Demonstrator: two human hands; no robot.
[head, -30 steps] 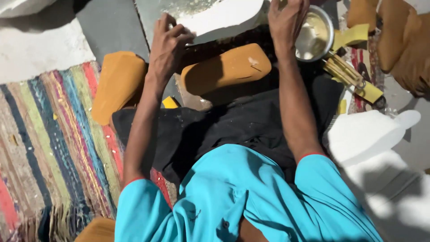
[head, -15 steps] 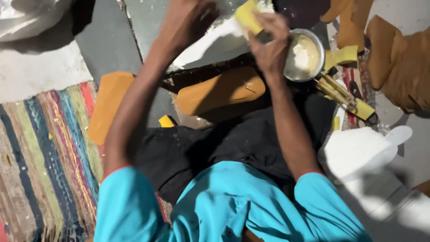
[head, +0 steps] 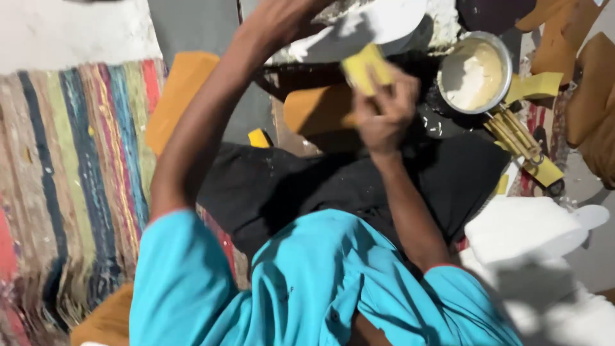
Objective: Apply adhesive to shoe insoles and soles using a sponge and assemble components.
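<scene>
Right hand (head: pixel 383 110) is gripping a yellow sponge (head: pixel 365 66) beside the metal bowl (head: pixel 475 74) of white paste. Left hand (head: pixel 288 18) is pressing a white sheet (head: pixel 384 19); its grip cannot be told.

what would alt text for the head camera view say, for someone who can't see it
Seen from above, a person in a turquoise shirt holds a yellow sponge in the right hand, while the left hand reaches to a white sheet at the top edge. A metal bowl of pale paste sits to the right, a striped rug to the left.
</scene>
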